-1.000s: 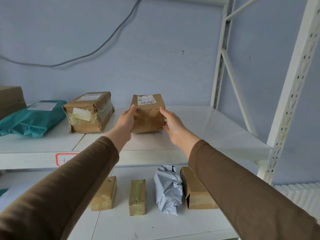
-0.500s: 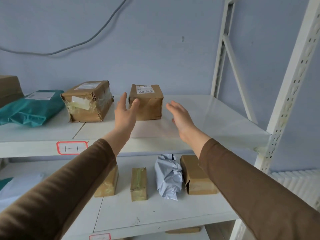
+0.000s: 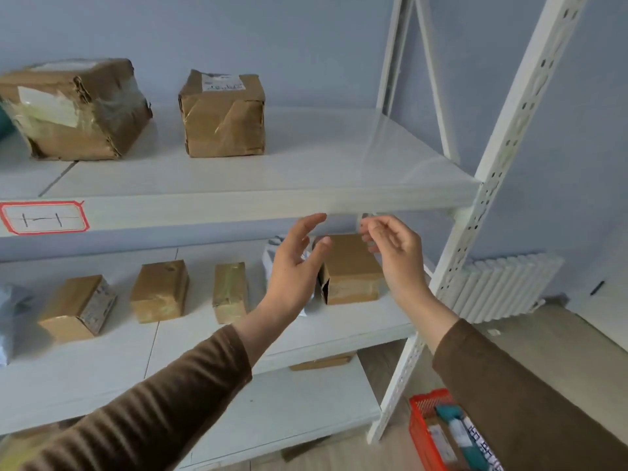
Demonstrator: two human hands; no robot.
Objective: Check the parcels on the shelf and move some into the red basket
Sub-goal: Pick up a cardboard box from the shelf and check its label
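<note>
Head view: left hand [image 3: 296, 263] and right hand [image 3: 396, 250] both released, fingers loosely spread, grasping nothing, raised in front of middle shelf [image 3: 204, 338]. Brown box [image 3: 351, 270] sits far behind hands, between them. Two taped parcels [image 3: 222, 115] on top shelf [image 3: 306, 171]. Red basket [image 3: 429, 433] on floor, near right, parcels inside.

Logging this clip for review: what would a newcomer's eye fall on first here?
Two bare hands, the left hand and right hand, both empty, raised in front of a brown box on the middle shelf. Above, two taped boxes sit on the top shelf. A red basket with parcels stands on the floor, lower right.
</note>
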